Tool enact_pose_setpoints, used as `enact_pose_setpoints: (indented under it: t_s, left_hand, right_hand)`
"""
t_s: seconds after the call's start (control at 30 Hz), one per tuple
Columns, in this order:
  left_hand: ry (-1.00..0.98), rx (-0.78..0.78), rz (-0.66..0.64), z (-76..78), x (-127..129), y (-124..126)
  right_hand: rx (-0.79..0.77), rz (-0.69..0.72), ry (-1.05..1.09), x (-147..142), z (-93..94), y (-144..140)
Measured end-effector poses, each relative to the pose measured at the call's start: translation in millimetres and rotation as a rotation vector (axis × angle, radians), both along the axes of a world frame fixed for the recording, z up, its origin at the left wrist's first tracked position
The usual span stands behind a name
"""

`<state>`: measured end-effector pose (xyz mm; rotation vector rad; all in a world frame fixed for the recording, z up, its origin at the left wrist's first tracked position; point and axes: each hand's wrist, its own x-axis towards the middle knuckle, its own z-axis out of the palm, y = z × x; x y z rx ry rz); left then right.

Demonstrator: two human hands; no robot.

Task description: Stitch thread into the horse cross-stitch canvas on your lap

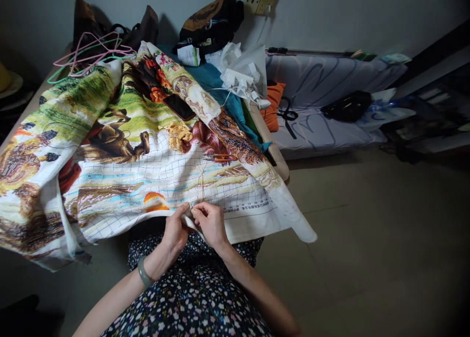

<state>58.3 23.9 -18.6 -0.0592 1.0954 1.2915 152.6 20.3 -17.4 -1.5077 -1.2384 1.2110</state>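
Note:
A large cross-stitch fabric (157,170), printed with a grid and partly filled with coloured stitching, spreads over the table and hangs toward my lap. At its near edge my left hand (176,229) is closed, thumb on top, pinching the cloth. Right beside it my right hand (211,222) has its fingertips pressed together at the same spot. A pale thread (202,183) runs up over the cloth from there. Any needle between the fingers is too small to make out. Orange-handled thread snips (224,158), a yellow thread bundle (179,136) and a dark red thread bundle (207,139) lie on the fabric.
A phone (179,106) rests on the cloth. Pink and green hangers (99,51), a dark bag (211,21) and a white plastic bag (244,70) are at the back. To the right stands a covered sofa (312,126) with an orange cushion (272,104).

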Motion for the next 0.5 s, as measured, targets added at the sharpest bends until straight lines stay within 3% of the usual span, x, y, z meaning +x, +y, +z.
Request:
enact_pose_setpoints:
  t_s: [0.17,0.37,0.5]
  left_hand:
    - [-0.056,0.048,-0.056,-5.1,0.3,-4.5]
    - [-0.075,0.097,-0.032,-11.9,-0.4,-7.3]
    - [-0.084,0.108,0.003,-13.2,1.2,-7.2]
  right_hand:
    - [-0.056,-0.103,0.082,-4.1,4.6,7.0]
    - [0.332,0.046,-0.49,6.5,29.7,16.1]
    - [0.318,0.248,-0.573,3.7,30.6,23.6]
